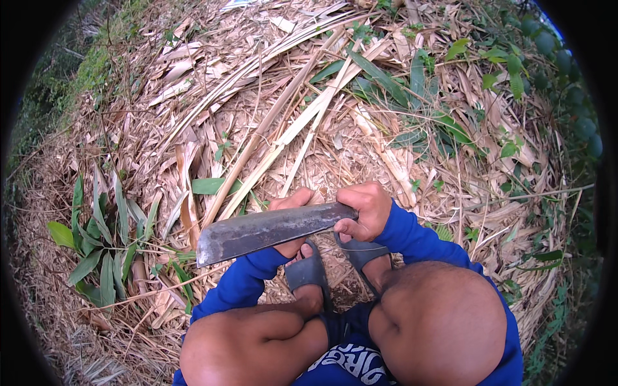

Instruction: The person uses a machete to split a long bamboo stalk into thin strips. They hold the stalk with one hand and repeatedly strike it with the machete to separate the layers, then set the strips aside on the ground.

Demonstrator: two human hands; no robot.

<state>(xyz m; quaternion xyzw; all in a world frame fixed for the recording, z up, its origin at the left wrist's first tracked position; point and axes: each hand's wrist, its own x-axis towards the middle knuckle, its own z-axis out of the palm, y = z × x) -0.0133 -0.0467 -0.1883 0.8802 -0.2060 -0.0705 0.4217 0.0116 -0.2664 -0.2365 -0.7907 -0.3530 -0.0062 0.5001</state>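
Observation:
A machete (270,233) with a broad, dark, worn blade lies crosswise in front of my knees, its wide end pointing left. My right hand (368,209) is closed around its narrow end; the handle is hidden in the fist. Behind the blade is my left hand (293,199), its fingers curled and largely covered by the metal. Whatever it grips, if anything, is hidden. Long pale split strips (315,116), which look like bamboo, lie on the ground beyond, and the lower end of one comes close to my left hand.
Dry leaves and husks (212,128) cover the ground. Green leafy shoots (106,257) grow at the left, and cut green leaves (386,80) lie farther off. My sandalled feet (306,265) are just below the blade, between my bent knees. Bushes (566,83) line the right side.

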